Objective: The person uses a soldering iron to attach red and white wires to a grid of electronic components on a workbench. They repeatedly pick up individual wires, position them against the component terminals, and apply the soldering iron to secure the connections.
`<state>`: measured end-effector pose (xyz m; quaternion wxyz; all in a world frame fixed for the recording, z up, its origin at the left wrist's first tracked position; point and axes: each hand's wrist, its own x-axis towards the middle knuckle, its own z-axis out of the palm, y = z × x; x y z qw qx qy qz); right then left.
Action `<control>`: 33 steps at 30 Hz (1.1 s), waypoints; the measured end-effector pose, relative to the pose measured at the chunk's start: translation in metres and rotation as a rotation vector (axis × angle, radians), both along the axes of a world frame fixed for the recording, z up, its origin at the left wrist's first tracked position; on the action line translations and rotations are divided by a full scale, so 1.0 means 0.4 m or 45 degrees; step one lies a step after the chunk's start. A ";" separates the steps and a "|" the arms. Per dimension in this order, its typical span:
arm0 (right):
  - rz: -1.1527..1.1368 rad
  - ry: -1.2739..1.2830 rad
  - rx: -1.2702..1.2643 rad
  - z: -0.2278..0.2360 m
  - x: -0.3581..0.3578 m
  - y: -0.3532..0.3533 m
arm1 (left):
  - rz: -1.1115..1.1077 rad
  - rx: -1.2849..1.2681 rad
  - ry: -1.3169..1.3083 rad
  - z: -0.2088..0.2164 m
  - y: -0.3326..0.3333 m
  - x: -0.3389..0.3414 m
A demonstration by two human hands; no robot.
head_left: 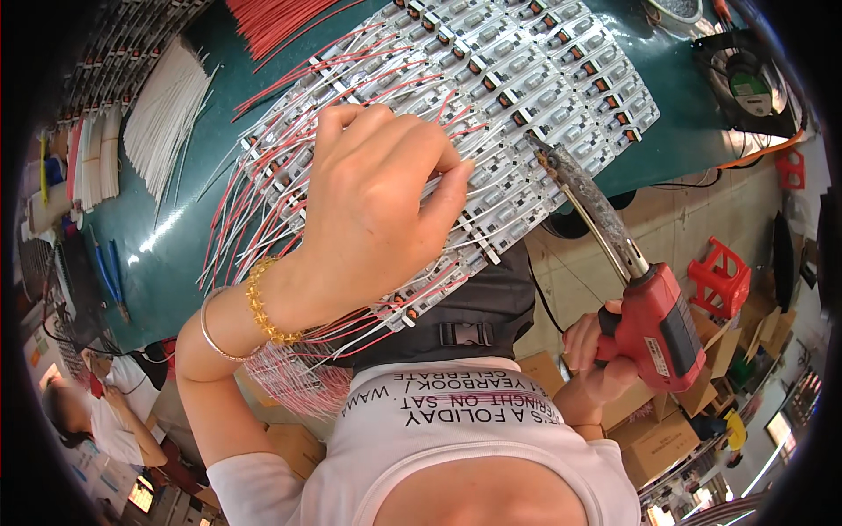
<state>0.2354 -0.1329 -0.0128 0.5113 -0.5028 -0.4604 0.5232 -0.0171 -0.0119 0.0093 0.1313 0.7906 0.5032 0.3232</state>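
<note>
Boards (561,92), silvery and joined in rows, lie across the green table (671,151) and reach past its near edge, loose red and white wires fanning off the left side. Over them hovers the left hand (381,180), fingers curled, thumb and forefinger drawn close; whether a wire sits between them, I can't tell. And the right hand (605,351)? Wrapped around the grip of a red-and-black soldering gun (653,329), tip pointing at the boards! Farther left, a white wire bundle (167,123); off right, a red stool (719,276).
</note>
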 end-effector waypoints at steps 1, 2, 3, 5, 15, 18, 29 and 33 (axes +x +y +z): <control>-0.023 0.014 -0.006 0.006 -0.005 0.003 | -0.003 -0.002 0.004 0.002 0.001 0.000; -0.046 0.030 -0.012 0.009 -0.006 0.005 | -0.006 -0.004 0.009 0.004 0.001 0.001; -0.050 0.053 -0.007 0.009 -0.005 0.006 | -0.009 -0.006 0.013 0.005 0.001 0.001; -0.055 0.095 0.001 0.010 -0.003 0.007 | 0.005 0.049 0.016 0.008 0.000 -0.002; -0.034 0.161 -0.037 0.020 0.012 -0.019 | 0.046 -0.301 -0.170 0.034 -0.021 0.013; 0.105 0.136 0.030 0.006 0.029 -0.013 | 0.029 -0.102 -0.080 0.010 -0.030 0.019; 0.084 0.027 -0.085 0.003 0.019 -0.021 | 0.044 0.050 -0.020 -0.012 -0.026 0.034; 0.048 0.025 -0.065 0.001 0.023 -0.029 | 0.049 0.067 -0.014 -0.014 -0.027 0.033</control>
